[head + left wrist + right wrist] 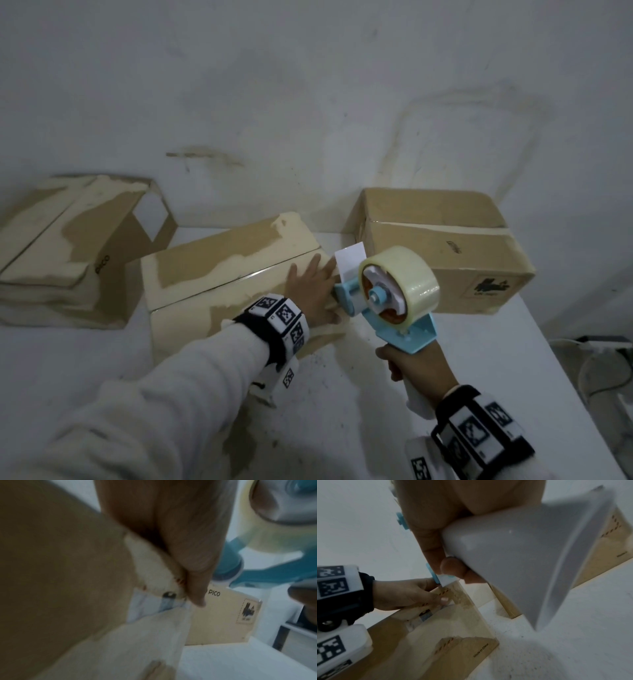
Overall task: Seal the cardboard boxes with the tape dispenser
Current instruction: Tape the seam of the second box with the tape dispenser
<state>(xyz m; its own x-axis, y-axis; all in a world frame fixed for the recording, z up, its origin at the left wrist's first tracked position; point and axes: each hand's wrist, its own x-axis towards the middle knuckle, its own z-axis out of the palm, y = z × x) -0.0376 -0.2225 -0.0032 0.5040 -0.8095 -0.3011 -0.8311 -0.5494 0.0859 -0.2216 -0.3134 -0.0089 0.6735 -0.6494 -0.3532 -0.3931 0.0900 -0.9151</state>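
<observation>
Right hand (412,363) grips the grey handle of the tape dispenser (387,294), roll upright, nose aimed left-and-away at the near right end of the middle box (219,277) on the tabletop (342,394). Left hand (310,291) lies flat, fingers straight, pressing the box top at that same end, just beside the dispenser nose. The box's centre seam (239,279) runs long-axis away to the left from the nose. Judgement: the coming tape pull should follow that seam leftward. Two other boxes flank it, apart.
</observation>
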